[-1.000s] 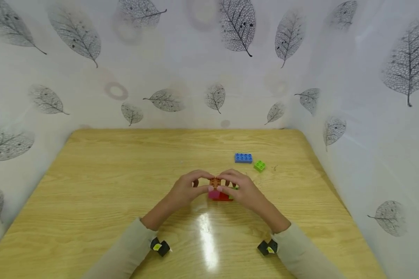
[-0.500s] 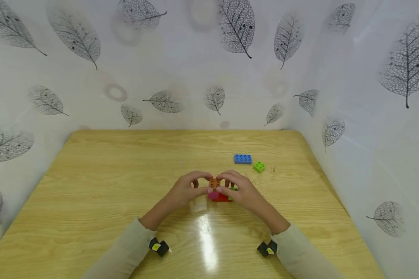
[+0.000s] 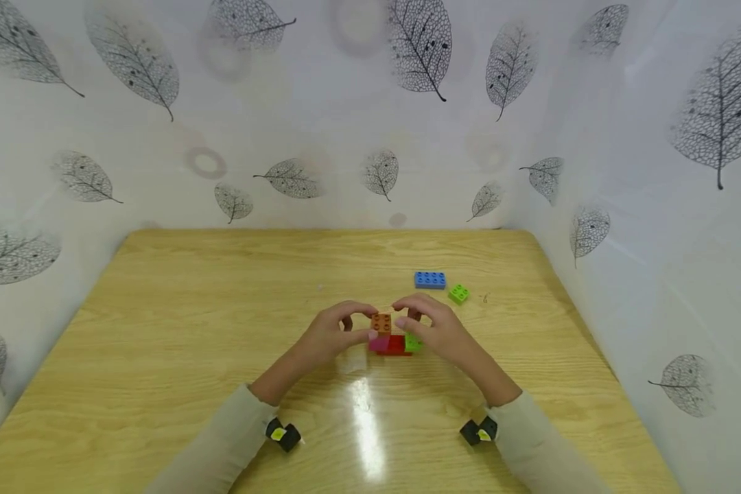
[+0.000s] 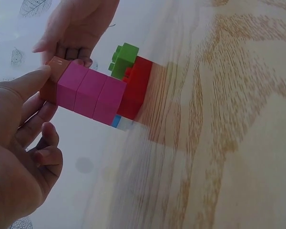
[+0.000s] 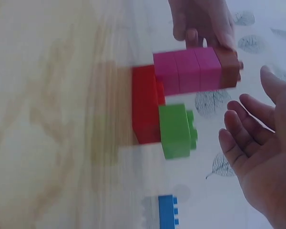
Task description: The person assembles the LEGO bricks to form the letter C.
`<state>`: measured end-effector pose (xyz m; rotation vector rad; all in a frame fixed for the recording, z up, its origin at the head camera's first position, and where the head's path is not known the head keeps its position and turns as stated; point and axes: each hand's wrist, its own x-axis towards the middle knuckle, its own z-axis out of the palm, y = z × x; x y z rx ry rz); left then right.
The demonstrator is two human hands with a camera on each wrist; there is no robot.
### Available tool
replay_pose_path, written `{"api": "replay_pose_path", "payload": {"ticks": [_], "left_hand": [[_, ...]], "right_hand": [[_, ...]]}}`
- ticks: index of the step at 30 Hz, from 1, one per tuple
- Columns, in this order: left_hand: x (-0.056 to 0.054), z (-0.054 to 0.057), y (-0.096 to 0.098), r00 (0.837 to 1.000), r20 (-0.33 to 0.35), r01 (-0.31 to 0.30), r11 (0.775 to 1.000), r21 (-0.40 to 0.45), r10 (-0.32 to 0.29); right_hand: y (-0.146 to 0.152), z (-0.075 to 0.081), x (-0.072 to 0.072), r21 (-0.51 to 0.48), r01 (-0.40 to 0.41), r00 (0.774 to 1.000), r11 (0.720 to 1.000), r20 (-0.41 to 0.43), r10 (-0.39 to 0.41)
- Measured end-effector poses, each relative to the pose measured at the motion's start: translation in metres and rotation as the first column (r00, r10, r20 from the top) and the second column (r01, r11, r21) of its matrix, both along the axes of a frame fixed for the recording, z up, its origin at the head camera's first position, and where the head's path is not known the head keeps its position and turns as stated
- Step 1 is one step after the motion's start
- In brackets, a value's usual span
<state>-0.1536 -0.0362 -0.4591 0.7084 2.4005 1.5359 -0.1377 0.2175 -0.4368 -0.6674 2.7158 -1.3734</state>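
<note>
A stack of toy building bricks stands on the table in front of me. Its base is a red brick [image 5: 144, 105] lying flat. On one end rise three pink bricks [image 4: 89, 90], topped by an orange brick [image 3: 381, 324]; on the other end sits a light green brick [image 5: 175, 131]. My left hand [image 3: 330, 336] pinches the orange brick between thumb and fingers. My right hand [image 3: 435, 326] is apart from the stack, just right of the orange brick and over the green one, with fingers loosely bent and nothing between them.
Behind the stack to the right, a blue eight-stud brick [image 3: 429, 280] and a loose light green four-stud brick [image 3: 459, 294] lie on the wooden table [image 3: 222, 288]. A leaf-patterned white covering [image 3: 339, 123] surrounds the table at the back and sides.
My right hand has let go of the orange brick and moved a little to the right, uncovering the green brick. The left hand keeps its pinch; the stack stays in place.
</note>
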Motion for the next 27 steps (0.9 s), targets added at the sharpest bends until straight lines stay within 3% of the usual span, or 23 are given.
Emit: {"api": "replay_pose_path", "payload": {"ticks": [6, 17, 27], "left_hand": [[-0.001, 0.001, 0.000, 1.000, 0.016, 0.002, 1.000, 0.000, -0.002], [0.002, 0.004, -0.003, 0.999, 0.032, 0.000, 1.000, 0.003, 0.000], [0.001, 0.003, -0.001, 0.999, 0.040, -0.006, 1.000, -0.003, 0.006]], "right_hand": [[0.026, 0.000, -0.017, 0.033, 0.082, 0.996, 0.996, -0.036, -0.081], [0.063, -0.009, -0.058, 0.135, 0.142, 0.990, 0.981, -0.039, -0.138], [0.084, -0.019, -0.088, 0.187, 0.086, 0.995, 0.978, 0.032, -0.094]]}}
